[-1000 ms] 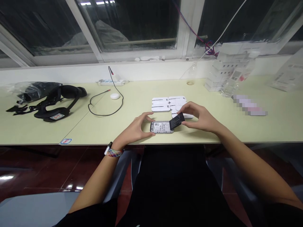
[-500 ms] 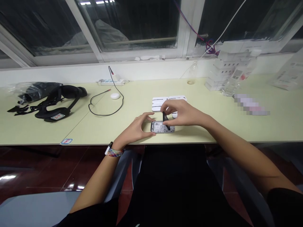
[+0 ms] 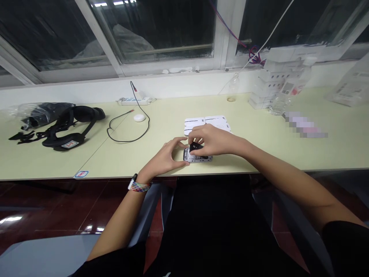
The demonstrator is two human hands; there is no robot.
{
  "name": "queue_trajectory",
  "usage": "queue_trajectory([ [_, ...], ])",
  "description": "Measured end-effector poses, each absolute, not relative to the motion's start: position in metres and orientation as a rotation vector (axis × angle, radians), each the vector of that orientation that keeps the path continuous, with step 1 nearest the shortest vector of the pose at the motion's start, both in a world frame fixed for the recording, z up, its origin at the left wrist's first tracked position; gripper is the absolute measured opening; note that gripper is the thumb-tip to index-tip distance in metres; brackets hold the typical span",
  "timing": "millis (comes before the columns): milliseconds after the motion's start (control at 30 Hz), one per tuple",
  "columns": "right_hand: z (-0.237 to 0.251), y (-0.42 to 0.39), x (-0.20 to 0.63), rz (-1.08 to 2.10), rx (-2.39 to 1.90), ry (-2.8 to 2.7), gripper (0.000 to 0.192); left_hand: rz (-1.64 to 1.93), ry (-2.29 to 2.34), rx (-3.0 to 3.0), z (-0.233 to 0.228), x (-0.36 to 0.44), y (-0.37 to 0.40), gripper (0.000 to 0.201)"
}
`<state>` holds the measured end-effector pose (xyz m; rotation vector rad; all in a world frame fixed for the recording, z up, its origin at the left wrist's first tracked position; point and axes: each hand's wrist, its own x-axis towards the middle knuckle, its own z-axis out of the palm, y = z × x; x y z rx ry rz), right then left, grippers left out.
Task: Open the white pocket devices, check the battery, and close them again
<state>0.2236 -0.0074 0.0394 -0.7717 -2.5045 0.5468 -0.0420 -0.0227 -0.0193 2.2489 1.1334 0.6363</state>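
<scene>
A small flat device (image 3: pixel 192 158) lies near the table's front edge with its back open, showing a white printed label inside a grey frame. My left hand (image 3: pixel 163 159) steadies its left end, thumb at the near corner and fingers at the far one. My right hand (image 3: pixel 211 140) pinches a thin black battery (image 3: pixel 196 146), tilted with its left edge raised over the open back. The battery's right edge is low in the device's right part. My right fingers hide some of the battery, and the battery covers much of the label.
White covers (image 3: pixel 194 121) with black stripes lie just behind my right hand. To the left are a black cable (image 3: pixel 127 141), a round white case (image 3: pixel 139 118) and a black headset (image 3: pixel 70 140). White boxes (image 3: pixel 261 90) and a clear bottle (image 3: pixel 278 105) stand back right.
My right hand has moved left and the battery has tipped from nearly upright to a lower slant over the device. My left hand stays at the device's left end.
</scene>
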Motion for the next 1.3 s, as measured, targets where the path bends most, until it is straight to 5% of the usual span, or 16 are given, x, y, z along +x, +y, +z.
queue_trajectory([
  [800,0.021,-0.004,0.216,0.571,-0.795,-2.630,0.007,0.619,1.127,2.254,-0.019,-0.042,-0.021,0.086],
  [1100,0.005,-0.020,0.258,0.436,-0.690,-2.622,0.021,0.612,1.123,2.265,-0.019,-0.042,-0.023,0.084],
  [1300,0.021,-0.012,0.294,0.490,-0.975,-2.532,0.020,0.621,1.026,2.343,-0.017,-0.042,-0.022,0.047],
])
